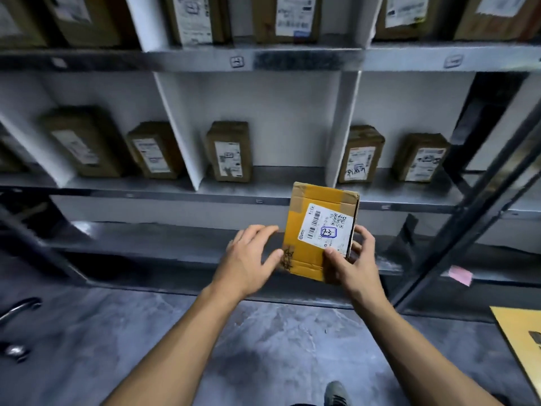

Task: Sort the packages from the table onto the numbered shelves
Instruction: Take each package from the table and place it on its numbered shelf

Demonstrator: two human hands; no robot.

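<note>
A yellow cardboard package (304,230) with a white label and a handwritten number in a blue box is held upright in front of the metal shelves (175,189). My right hand (351,259) grips its lower right corner, thumb on the front face and fingers round the side edge. My left hand (251,256) lies against its left edge, fingers fairly straight and thumb touching the lower left of the face. The package hovers before the middle shelf's front lip, at the gap between two white dividers.
Brown labelled boxes stand on the middle shelf (229,152) (361,155) (421,158) (155,150) and on the top shelf (288,19). White dividers (178,127) split the bays. The lowest shelf (152,238) is dark. A yellow table corner (518,332) shows at right; grey floor below.
</note>
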